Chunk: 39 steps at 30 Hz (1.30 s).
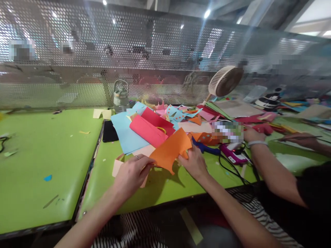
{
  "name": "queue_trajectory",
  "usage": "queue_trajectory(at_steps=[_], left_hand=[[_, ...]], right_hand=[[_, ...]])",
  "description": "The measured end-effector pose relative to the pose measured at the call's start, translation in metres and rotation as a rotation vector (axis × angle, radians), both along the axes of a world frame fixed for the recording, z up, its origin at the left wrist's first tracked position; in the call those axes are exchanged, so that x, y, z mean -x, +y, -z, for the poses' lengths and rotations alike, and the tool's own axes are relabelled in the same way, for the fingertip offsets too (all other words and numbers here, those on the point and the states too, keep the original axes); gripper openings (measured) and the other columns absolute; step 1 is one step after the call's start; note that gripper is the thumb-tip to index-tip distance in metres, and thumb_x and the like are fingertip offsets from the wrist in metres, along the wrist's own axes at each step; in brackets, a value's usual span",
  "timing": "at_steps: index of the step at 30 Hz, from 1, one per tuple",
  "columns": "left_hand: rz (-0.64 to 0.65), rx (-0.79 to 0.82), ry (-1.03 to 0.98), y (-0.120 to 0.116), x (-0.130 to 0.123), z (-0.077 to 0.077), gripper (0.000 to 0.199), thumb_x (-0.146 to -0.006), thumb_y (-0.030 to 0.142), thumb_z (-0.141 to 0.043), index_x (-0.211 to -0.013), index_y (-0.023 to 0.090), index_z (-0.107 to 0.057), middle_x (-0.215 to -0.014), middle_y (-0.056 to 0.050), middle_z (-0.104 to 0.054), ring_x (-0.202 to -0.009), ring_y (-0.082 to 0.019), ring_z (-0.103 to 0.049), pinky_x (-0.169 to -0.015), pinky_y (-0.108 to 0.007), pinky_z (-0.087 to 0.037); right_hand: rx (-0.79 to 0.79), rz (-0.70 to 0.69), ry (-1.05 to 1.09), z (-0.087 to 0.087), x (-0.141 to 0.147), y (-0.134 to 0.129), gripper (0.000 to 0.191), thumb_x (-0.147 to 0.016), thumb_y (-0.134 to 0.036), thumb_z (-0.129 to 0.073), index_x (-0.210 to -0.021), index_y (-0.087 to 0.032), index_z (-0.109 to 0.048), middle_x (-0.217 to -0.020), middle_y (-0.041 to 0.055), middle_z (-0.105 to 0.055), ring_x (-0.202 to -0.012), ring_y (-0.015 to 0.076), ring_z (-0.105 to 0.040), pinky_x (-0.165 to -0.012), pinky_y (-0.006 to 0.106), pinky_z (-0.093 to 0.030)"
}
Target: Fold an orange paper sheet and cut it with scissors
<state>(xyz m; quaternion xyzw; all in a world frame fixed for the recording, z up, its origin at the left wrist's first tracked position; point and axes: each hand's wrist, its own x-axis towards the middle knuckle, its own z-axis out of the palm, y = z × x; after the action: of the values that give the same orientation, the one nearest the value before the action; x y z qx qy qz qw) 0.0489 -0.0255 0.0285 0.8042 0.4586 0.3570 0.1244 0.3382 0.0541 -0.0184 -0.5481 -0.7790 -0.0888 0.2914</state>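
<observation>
Both my hands hold one orange sheet of paper [172, 148] with cut-out edges, lifted a little over the green table [160, 191]. My left hand [131, 172] pinches its left side, resting over a pale peach sheet [117, 167]. My right hand [193, 162] grips its lower right edge. Just behind lies a pile of coloured paper: a red folded sheet [148, 131] on a light blue sheet [125, 136].
A co-worker's arm [269, 168] with a white wristband reaches in from the right, beside a magenta tool [232, 155] and black cable. Blue scissors [205, 148], a black phone [110, 131], a small fan [224, 81] and a bottle [121, 94] stand before the perforated metal wall.
</observation>
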Motion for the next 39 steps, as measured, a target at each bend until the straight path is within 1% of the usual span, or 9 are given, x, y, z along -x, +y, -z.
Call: queue_trajectory(at_steps=[3, 8, 13, 18, 24, 28, 30, 34, 39], left_hand=[[-0.028, -0.033, -0.036, -0.003, 0.001, -0.001, 0.024, -0.101, 0.02, -0.049, -0.104, 0.02, -0.072, -0.095, -0.005, -0.078, -0.081, -0.02, -0.074, -0.067, -0.029, -0.056], [-0.045, 0.014, -0.12, -0.008, 0.007, -0.007, 0.026, -0.101, 0.02, -0.047, -0.105, 0.023, -0.073, -0.1, -0.004, -0.079, -0.09, -0.021, -0.075, -0.081, -0.034, -0.058], [0.126, 0.362, -0.261, -0.006, 0.011, -0.023, 0.041, -0.096, 0.035, -0.057, -0.136, 0.026, -0.058, -0.133, -0.006, -0.071, -0.112, -0.025, -0.072, -0.092, -0.038, -0.059], [0.021, 0.538, -0.522, 0.03, -0.006, -0.041, 0.07, -0.097, 0.054, -0.054, -0.154, 0.017, -0.035, -0.142, -0.019, -0.063, -0.116, -0.028, -0.07, -0.094, -0.04, -0.058], [0.147, 0.791, -0.462, 0.073, -0.023, -0.049, 0.084, -0.082, 0.058, -0.073, -0.147, 0.011, -0.049, -0.124, -0.02, -0.071, -0.106, -0.03, -0.071, -0.089, -0.04, -0.056], [0.062, 0.612, -0.351, 0.087, -0.033, -0.037, 0.045, -0.075, 0.049, -0.08, -0.105, 0.016, -0.073, -0.106, -0.011, -0.072, -0.097, -0.027, -0.068, -0.085, -0.037, -0.052], [0.053, 0.586, -0.375, 0.092, -0.04, -0.03, 0.037, -0.076, 0.044, -0.079, -0.1, 0.017, -0.071, -0.108, -0.009, -0.07, -0.098, -0.025, -0.066, -0.085, -0.034, -0.051], [0.091, 0.621, -0.447, 0.098, -0.05, -0.022, 0.054, -0.073, 0.041, -0.083, -0.118, 0.019, -0.061, -0.093, -0.002, -0.069, -0.085, -0.019, -0.064, -0.072, -0.028, -0.049], [0.107, 0.677, -0.505, 0.101, -0.049, -0.022, 0.022, -0.074, 0.032, -0.079, -0.079, 0.019, -0.062, -0.073, 0.003, -0.062, -0.075, -0.017, -0.06, -0.067, -0.026, -0.045]], right_hand=[[0.004, -0.033, -0.025, -0.003, 0.005, 0.007, 0.021, -0.095, -0.028, -0.049, -0.102, -0.023, -0.068, -0.095, 0.0115, -0.072, -0.097, 0.032, -0.066, -0.09, 0.049, -0.054], [-0.055, -0.124, -0.022, -0.01, 0.007, 0.01, 0.026, -0.093, -0.02, -0.049, -0.107, -0.025, -0.07, -0.099, 0.0107, -0.073, -0.099, 0.032, -0.066, -0.088, 0.049, -0.056], [-0.11, -0.216, 0.002, -0.016, 0.004, 0.014, 0.036, -0.093, -0.021, -0.045, -0.119, -0.024, -0.068, -0.114, 0.0134, -0.073, -0.107, 0.0337, -0.068, -0.089, 0.052, -0.059], [-0.091, -0.301, 0.005, -0.029, 0.007, 0.014, 0.036, -0.093, -0.023, -0.045, -0.12, -0.026, -0.069, -0.116, 0.0107, -0.074, -0.11, 0.0309, -0.069, -0.091, 0.049, -0.06], [-0.041, -0.39, 0.046, -0.041, 0.018, 0.009, 0.036, -0.093, -0.024, -0.046, -0.124, -0.024, -0.063, -0.108, 0.0101, -0.076, -0.099, 0.0283, -0.071, -0.083, 0.042, -0.061], [-0.051, -0.413, 0.06, -0.043, 0.02, 0.009, 0.04, -0.088, -0.016, -0.045, -0.123, -0.023, -0.062, -0.107, 0.0105, -0.075, -0.099, 0.0289, -0.071, -0.083, 0.044, -0.06], [-0.057, -0.433, 0.059, -0.043, 0.02, 0.009, 0.043, -0.085, -0.013, -0.045, -0.123, -0.024, -0.063, -0.106, 0.0098, -0.075, -0.098, 0.0284, -0.071, -0.082, 0.043, -0.06], [-0.072, -0.454, 0.053, -0.045, 0.02, 0.008, 0.042, -0.083, -0.01, -0.046, -0.12, -0.023, -0.063, -0.104, 0.009, -0.074, -0.095, 0.0272, -0.07, -0.08, 0.04, -0.059], [-0.092, -0.417, 0.01, -0.046, 0.016, 0.011, 0.031, -0.087, -0.012, -0.044, -0.108, -0.022, -0.064, -0.096, 0.0099, -0.074, -0.09, 0.0279, -0.07, -0.079, 0.041, -0.057]])
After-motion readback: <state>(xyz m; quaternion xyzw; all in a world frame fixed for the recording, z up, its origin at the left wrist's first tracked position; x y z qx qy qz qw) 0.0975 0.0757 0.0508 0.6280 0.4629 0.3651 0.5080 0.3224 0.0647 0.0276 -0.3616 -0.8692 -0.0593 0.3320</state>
